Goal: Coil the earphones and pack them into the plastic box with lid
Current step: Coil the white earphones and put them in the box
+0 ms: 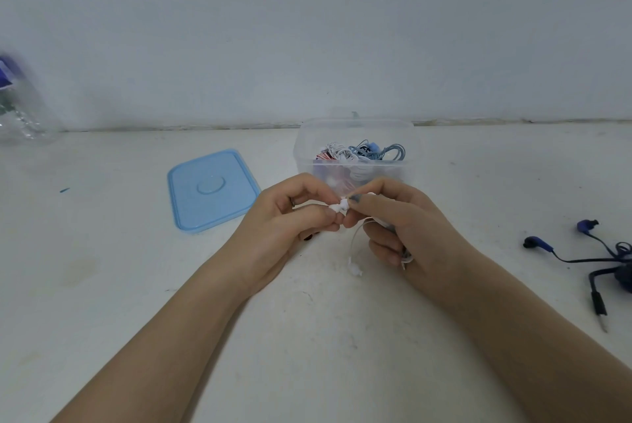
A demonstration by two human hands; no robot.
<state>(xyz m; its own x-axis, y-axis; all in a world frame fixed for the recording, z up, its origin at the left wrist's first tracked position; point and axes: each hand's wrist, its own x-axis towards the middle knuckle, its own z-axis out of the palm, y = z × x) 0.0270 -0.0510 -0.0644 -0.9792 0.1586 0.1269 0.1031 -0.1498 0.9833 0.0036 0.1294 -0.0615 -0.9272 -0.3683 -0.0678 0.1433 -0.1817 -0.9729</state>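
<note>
White earphones (354, 238) are held between both hands just in front of the clear plastic box (304, 145). My left hand (287, 227) pinches the white earbud end between thumb and fingers. My right hand (407, 220) pinches the same end, and its lower fingers curl round the bundled white cord; one earbud dangles below. The box stands open with several coiled earphones inside, white, red-striped and light blue. Its blue lid (212, 190) lies flat on the table to the left of the box.
Dark blue earphones (602, 258) lie tangled on the table at the far right, plug toward the front. A clear plastic bottle (20, 108) stands at the far left by the wall. The white table meets a pale wall behind the box.
</note>
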